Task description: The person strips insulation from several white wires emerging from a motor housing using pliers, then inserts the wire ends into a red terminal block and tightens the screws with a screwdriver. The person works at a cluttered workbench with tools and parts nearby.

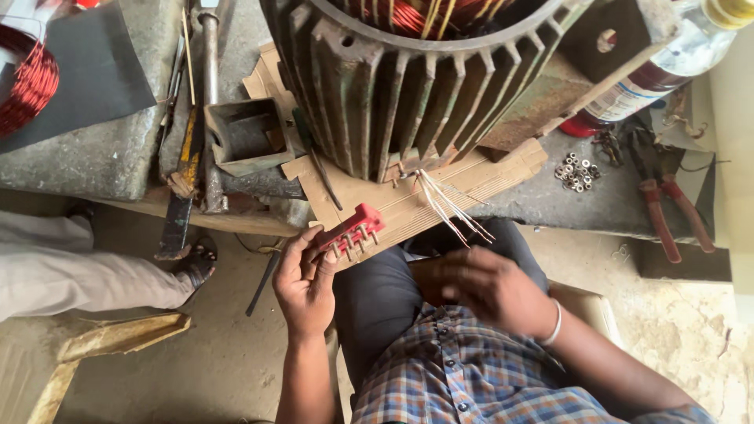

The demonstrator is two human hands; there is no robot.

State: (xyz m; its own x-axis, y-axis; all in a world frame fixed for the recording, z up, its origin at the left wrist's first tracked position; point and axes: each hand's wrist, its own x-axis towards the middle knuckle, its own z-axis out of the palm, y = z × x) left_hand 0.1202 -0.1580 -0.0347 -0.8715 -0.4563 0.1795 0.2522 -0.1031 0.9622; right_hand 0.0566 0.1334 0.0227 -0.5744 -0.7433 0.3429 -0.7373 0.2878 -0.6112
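Looking down from the head view, your left hand (305, 284) pinches one red terminal block (351, 228) by its lower edge, fingers closed on it, just off the front edge of the cardboard (408, 206) on the surface (102, 153). That block looks like light, rigid moulded plastic, likely brittle at the corners; its metal studs, about four showing, hang from the underside. Take it by the flat plastic sides, not by the studs. Your right hand (491, 289) is blurred over your lap; you cannot tell whether its grip is closed or loose, and nothing shows in it.

One finned motor housing (408, 86) stands on the cardboard, clearly heavy cast metal, with copper windings inside. A bundle of pale sleeved leads (452, 208), five or six, runs from its base toward the block; they look thin and springy, easily kinked. On the right lie one pair of red-handled pliers (667, 204), a small heap of nuts (577, 173), too many to count, and one bottle (667, 67).
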